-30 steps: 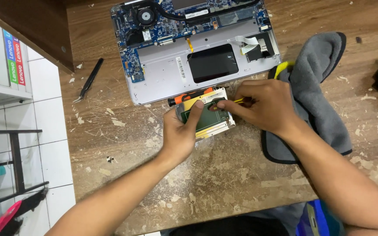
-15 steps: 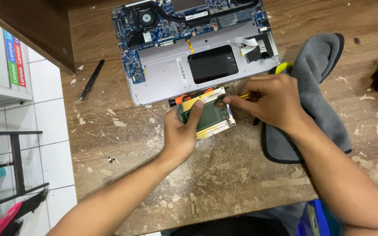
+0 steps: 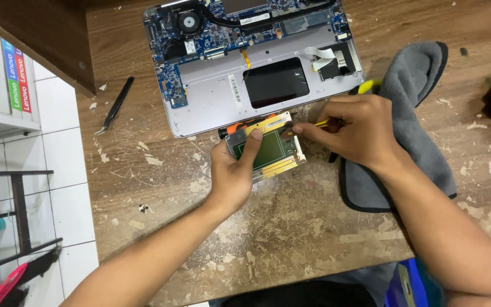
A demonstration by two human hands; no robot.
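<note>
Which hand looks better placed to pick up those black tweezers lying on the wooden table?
Probably the left hand: the black tweezers lie on its side, while the right hand grips a yellow tool.

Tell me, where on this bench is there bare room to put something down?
Bare wood lies between the tweezers and the left hand, and below the grey cloth. It is crowded around the open laptop, trackpad module and right hand.

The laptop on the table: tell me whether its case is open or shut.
Open. The laptop lies with its bottom cover off: circuit board, fan and a black rectangular patch are exposed, just beyond the small board under both hands.
</note>
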